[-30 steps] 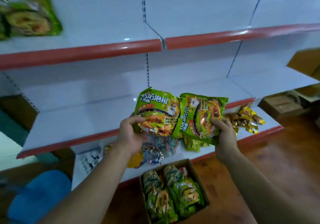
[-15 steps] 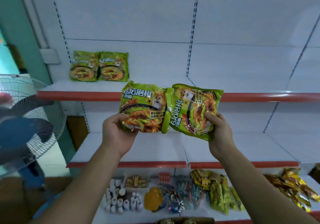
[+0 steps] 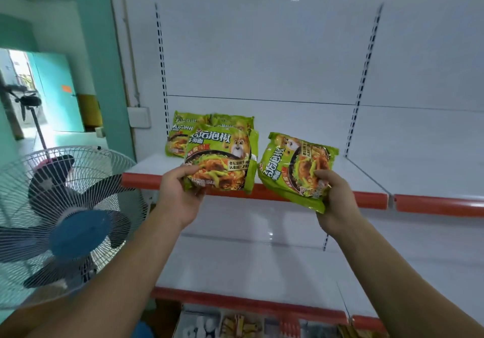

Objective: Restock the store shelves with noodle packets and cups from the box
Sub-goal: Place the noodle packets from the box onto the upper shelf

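Head view: two shelved packets (image 3: 180, 133) stand at the left rear of the upper shelf (image 3: 372, 198). The left hand (image 3: 180, 193) grips a third packet (image 3: 220, 159) just before them, over the shelf's red edge. The right hand (image 3: 337, 201) grips a fourth packet (image 3: 296, 167), tilted, further right along that edge. Neither is placed yet. Judged early; the box is out of view.

The left-hand packet (image 3: 220, 159) half hides the shelved packets (image 3: 178, 138); bottom-shelf goods (image 3: 235, 324) are blurred and cropped

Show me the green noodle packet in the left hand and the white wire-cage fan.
Green noodle packet (image 3: 220, 159) in left hand (image 3: 180, 196): head view, printed front.
White wire-cage fan (image 3: 78, 230): head view, blue hub.
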A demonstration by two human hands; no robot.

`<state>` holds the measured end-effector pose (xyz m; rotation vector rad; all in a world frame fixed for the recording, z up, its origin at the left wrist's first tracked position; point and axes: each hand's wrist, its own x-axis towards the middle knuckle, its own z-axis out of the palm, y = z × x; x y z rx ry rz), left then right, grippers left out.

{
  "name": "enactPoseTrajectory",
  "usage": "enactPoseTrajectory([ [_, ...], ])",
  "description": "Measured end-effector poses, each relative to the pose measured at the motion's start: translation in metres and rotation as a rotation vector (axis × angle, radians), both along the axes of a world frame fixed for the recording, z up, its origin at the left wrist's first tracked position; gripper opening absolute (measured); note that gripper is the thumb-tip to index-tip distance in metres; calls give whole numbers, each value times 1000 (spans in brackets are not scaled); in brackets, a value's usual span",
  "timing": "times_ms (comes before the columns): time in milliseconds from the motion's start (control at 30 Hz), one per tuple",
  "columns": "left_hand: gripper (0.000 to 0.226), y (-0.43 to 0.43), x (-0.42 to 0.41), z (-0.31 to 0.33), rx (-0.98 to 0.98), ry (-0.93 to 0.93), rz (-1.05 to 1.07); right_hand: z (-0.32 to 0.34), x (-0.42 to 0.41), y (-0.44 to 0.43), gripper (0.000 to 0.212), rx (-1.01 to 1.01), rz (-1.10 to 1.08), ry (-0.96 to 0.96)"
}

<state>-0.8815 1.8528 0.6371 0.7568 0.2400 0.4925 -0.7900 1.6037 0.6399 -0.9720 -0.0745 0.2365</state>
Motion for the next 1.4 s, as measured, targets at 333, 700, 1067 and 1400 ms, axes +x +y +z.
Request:
enactPoseTrajectory([
  [333,36,145,74,24,295,77,15,33,47,130,31,-97,-54,-17],
  [700,23,216,126,13,371,216,-85,31,95,220,23,-62,-190,58],
  [1067,71,239,140,0,1014,447,79,18,125,238,36,-320,-207,117],
  [1400,64,241,139,1,1054,461,141,9,136,217,78,-712,-310,-74],
])
